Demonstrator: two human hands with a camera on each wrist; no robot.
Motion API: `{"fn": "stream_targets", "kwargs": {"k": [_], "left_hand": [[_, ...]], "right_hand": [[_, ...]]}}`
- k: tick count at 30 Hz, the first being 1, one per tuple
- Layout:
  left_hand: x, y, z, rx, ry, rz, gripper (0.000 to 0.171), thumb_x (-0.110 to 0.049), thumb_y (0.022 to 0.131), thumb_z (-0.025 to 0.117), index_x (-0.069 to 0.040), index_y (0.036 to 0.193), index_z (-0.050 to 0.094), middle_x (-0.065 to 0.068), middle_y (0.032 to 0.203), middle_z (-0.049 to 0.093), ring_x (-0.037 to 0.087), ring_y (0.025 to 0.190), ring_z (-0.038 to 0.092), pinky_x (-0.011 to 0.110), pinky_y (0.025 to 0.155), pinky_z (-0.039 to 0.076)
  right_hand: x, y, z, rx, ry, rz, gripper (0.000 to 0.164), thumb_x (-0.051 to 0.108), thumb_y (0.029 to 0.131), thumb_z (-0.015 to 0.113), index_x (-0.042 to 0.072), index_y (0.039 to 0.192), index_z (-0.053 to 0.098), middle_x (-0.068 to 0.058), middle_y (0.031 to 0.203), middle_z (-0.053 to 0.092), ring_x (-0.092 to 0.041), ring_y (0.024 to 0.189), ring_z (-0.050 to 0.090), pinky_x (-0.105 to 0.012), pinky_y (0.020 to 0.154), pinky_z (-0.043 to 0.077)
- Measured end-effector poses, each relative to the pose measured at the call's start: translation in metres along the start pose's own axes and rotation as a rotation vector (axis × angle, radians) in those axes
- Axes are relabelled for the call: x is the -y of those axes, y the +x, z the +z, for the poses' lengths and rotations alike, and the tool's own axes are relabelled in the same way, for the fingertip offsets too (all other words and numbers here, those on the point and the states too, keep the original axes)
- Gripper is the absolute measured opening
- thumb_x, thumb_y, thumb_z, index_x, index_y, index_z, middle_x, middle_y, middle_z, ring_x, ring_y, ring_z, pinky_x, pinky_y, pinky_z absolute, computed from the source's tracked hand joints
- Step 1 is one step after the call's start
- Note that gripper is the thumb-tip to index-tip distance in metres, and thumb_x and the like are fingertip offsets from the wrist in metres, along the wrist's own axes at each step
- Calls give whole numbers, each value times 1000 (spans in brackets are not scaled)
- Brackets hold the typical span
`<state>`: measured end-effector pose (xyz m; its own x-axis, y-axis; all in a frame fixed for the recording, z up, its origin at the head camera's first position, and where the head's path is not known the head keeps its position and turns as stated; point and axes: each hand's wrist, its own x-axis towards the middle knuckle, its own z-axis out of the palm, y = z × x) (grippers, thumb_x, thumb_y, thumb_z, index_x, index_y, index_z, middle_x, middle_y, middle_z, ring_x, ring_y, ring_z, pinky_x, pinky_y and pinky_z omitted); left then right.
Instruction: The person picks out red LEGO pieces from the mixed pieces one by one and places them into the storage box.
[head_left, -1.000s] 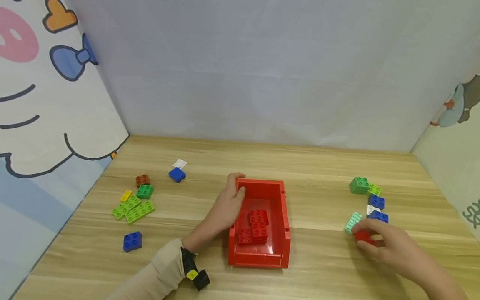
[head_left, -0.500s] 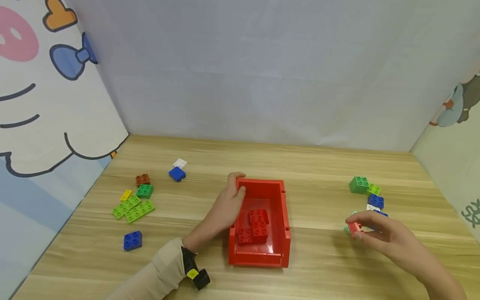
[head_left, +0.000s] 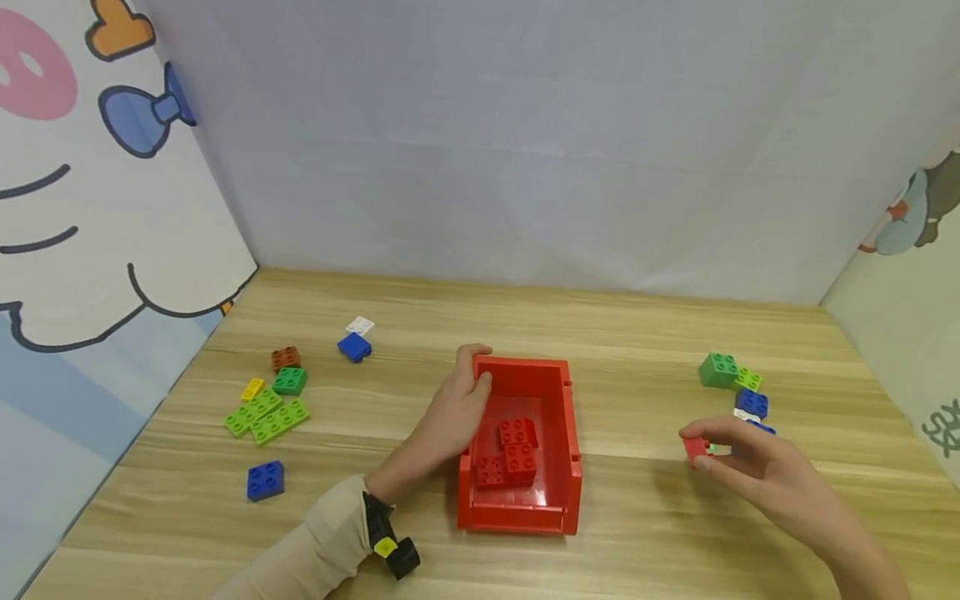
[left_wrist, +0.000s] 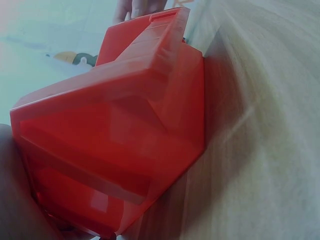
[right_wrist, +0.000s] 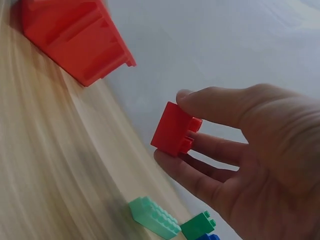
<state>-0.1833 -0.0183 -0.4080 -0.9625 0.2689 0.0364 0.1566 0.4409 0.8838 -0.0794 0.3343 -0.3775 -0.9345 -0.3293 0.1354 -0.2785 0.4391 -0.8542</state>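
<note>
A red toy brick [right_wrist: 171, 129] is pinched between the thumb and fingers of my right hand [head_left: 780, 479], raised off the table with its studs turned toward the palm. My left hand [head_left: 450, 412] grips the left wall of a red plastic bin [head_left: 572, 450], thumb over the rim on the inside. Several red bricks [head_left: 519, 463] lie in the bin. Beneath my right hand a mint-green brick [right_wrist: 155, 217] sits on the table, mostly hidden in the head view.
Right of the bin are a green brick [head_left: 718, 371], a lime brick [head_left: 747, 380] and a blue brick [head_left: 752, 403]. On the left lie lime bricks [head_left: 280, 422], a brown brick [head_left: 285, 359], a yellow brick [head_left: 252, 389] and blue bricks [head_left: 266, 481]. A wall panel [head_left: 525, 150] stands behind the table.
My right hand has lifted the red brick from beside the mint-green one and moved it slightly left, tilting it. My left hand and the bin have stayed in place.
</note>
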Motion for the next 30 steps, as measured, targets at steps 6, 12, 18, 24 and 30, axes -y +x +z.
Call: {"fn": "stream_targets", "kwargs": {"k": [6, 12, 18, 24, 30], "left_hand": [[-2, 0, 1, -2, -1, 6, 36, -20, 101, 38, -17, 136, 28, 6, 73, 43, 20, 64, 45, 37, 64, 43], [-1, 0, 4, 7, 3, 7, 36, -19, 101, 38, -16, 135, 29, 5, 73, 42, 20, 67, 46, 37, 65, 43], [-1, -1, 4, 12, 16, -2, 36, -20, 101, 38, -17, 136, 28, 4, 66, 38, 18, 55, 40, 36, 54, 41], [-1, 0, 0, -12, 25, -3, 35, -21, 101, 38, -18, 136, 29, 4, 65, 38, 18, 53, 38, 36, 51, 41], [-1, 1, 0, -19, 25, 5, 35, -20, 101, 38, -18, 135, 29, 6, 72, 44, 21, 63, 46, 37, 62, 43]], "right_hand": [[2, 4, 10, -18, -53, -21, 30, 4, 90, 60, 12, 119, 57, -12, 113, 59, -23, 92, 60, -27, 72, 54], [2, 13, 34, -108, -123, -142, 40, -5, 86, 62, 12, 122, 57, -6, 117, 58, -17, 101, 55, -21, 78, 50], [13, 30, 55, -137, -161, -248, 44, -4, 84, 65, 13, 124, 57, -1, 116, 59, -16, 100, 55, -20, 81, 49], [21, 41, 65, -111, -213, -272, 43, 6, 85, 67, 21, 124, 58, 4, 116, 60, -13, 101, 55, -24, 81, 50], [29, 46, 70, -110, -217, -286, 43, 7, 84, 69, 23, 122, 59, 4, 116, 60, -12, 101, 55, -24, 80, 50]]}}
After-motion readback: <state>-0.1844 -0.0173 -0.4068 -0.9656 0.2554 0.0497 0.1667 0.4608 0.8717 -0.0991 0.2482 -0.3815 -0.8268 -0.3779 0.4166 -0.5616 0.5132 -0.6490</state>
